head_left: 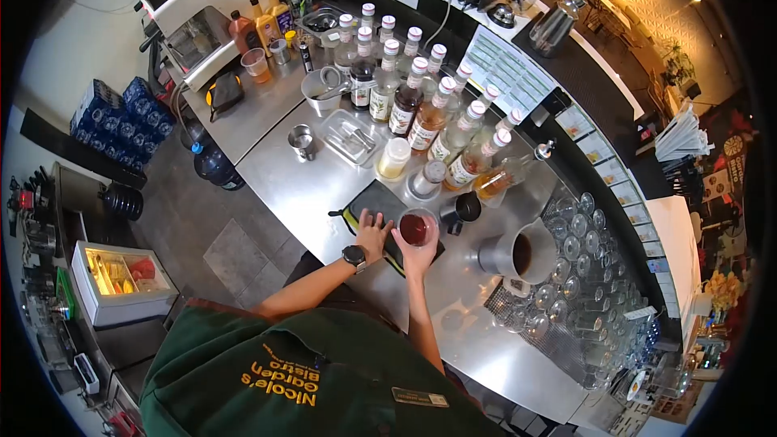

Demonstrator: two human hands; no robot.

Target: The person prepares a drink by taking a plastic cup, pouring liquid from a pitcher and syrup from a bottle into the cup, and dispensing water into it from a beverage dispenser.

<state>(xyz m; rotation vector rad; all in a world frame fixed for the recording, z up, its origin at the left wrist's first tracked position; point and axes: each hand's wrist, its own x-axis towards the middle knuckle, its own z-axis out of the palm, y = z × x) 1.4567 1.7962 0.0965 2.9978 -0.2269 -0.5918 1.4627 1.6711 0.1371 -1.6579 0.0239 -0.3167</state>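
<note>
My right hand (418,254) is wrapped round a clear cup (414,228) with dark red liquid in it. The cup is over a dark cloth (376,204) with a yellow-green edge on the steel counter. Fingers spread, my left hand (372,236) lies on the cloth just left of the cup, with a black watch on its wrist. Close to the cup's right stands a small dark metal jug (464,209). Beyond the cloth are a squeeze bottle (394,159) with pale contents and a lidded clear jar (428,180).
Several syrup bottles (426,123) stand in rows at the back. A large metal pitcher (518,254) of dark liquid is to the right, beside many upturned glasses (571,271). A steel cup (302,142) and a clear tray (350,137) sit at the left.
</note>
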